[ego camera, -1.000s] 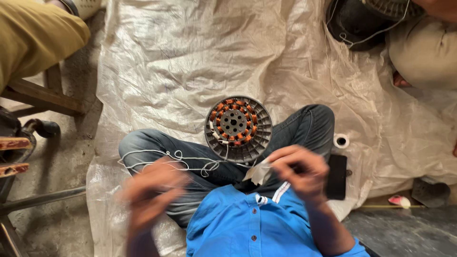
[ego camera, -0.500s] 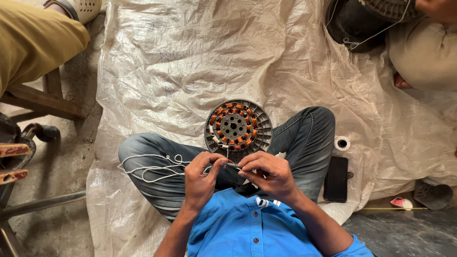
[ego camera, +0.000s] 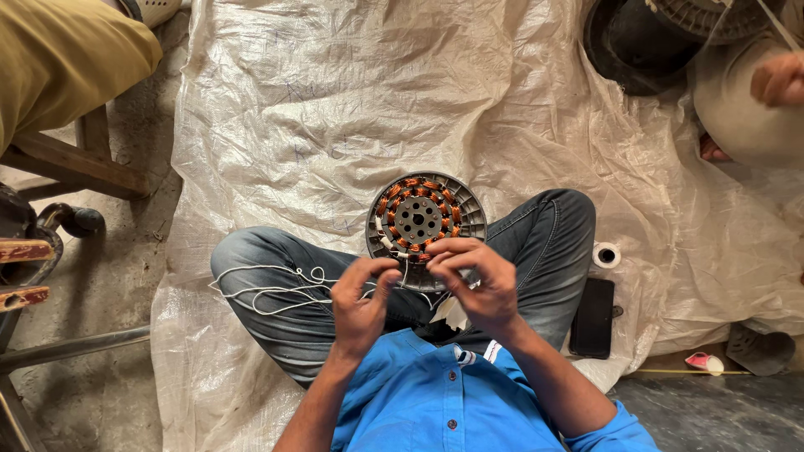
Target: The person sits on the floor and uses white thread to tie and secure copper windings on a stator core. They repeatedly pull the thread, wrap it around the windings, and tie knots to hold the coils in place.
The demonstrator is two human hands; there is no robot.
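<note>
A round grey motor stator [ego camera: 425,216] with orange copper windings rests between my crossed legs in blue jeans. My left hand [ego camera: 362,303] and my right hand [ego camera: 476,280] meet at its near edge, fingers pinched on a thin white string [ego camera: 276,289]. The string's loose loops lie across my left thigh. A scrap of white paper [ego camera: 455,312] shows under my right hand.
A crinkled white plastic sheet [ego camera: 335,109] covers the floor. A roll of white tape [ego camera: 606,254] and a black phone [ego camera: 593,317] lie by my right knee. Another person sits at top right with a dark round housing [ego camera: 636,42]. A wooden stool [ego camera: 75,163] stands left.
My hands have come in from apart and closed together at the stator's near edge, pinching the string. The blur of a second ago is gone and the hands are nearly still.
</note>
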